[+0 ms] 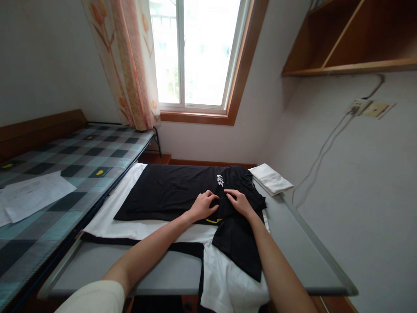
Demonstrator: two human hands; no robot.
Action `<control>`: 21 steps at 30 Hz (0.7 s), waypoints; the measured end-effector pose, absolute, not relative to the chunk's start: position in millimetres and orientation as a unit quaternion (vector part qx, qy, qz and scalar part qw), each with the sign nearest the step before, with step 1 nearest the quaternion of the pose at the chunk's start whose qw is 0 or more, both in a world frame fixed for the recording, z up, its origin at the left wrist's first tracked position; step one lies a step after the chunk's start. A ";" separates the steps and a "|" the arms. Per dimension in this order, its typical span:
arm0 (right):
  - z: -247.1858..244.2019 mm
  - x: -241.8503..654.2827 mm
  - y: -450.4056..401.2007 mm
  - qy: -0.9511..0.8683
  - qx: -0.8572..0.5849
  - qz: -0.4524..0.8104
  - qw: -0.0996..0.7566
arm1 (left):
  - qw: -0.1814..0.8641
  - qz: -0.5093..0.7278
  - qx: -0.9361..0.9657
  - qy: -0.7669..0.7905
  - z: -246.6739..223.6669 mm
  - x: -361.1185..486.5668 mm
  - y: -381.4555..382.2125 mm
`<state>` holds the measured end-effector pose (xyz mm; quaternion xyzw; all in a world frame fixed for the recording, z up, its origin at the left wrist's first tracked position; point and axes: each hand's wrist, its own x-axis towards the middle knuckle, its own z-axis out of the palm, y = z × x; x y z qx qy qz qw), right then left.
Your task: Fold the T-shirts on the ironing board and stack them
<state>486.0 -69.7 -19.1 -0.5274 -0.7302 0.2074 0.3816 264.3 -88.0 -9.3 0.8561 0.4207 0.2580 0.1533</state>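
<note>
A black T-shirt (169,187) with white lettering lies flat, its near sleeve spread toward the front edge. Beneath it is a white shirt (221,278), and another black garment (185,248) shows along the white one's near edge. My left hand (204,205) rests on the black T-shirt below the lettering, fingers bent and apart, holding nothing visible. Just right of it, my right hand (238,202) lies on the same shirt near the sleeve, fingers apart. A yellow mark (214,221) shows on the cloth between the hands.
The grey table (312,252) carries the shirts. A folded white cloth (271,178) sits at its back right corner. To the left is a bed with a checked cover (107,152) and papers (39,193). Cables (321,152) hang on the right wall beneath a wooden shelf (352,67).
</note>
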 end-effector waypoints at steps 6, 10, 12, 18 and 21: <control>-17.7 489.8 -69.8 -0.731 -0.528 0.213 0.376 | 0.202 0.224 0.874 0.380 -0.6 239.7 -91.1; -15.0 491.0 -70.1 -0.734 -0.522 0.207 0.381 | 0.183 0.211 0.898 0.340 6.5 197.2 -101.3; -13.2 491.8 -70.4 -0.734 -0.521 0.207 0.383 | 0.171 0.192 0.903 0.345 10.1 170.6 -106.0; -8.3 500.2 -73.3 -0.719 -0.534 0.202 0.396 | 0.193 0.165 0.887 0.386 22.8 89.8 -115.5; -7.0 510.9 -79.0 -0.715 -0.547 0.192 0.391 | 0.204 0.153 0.871 0.419 29.2 51.5 -120.1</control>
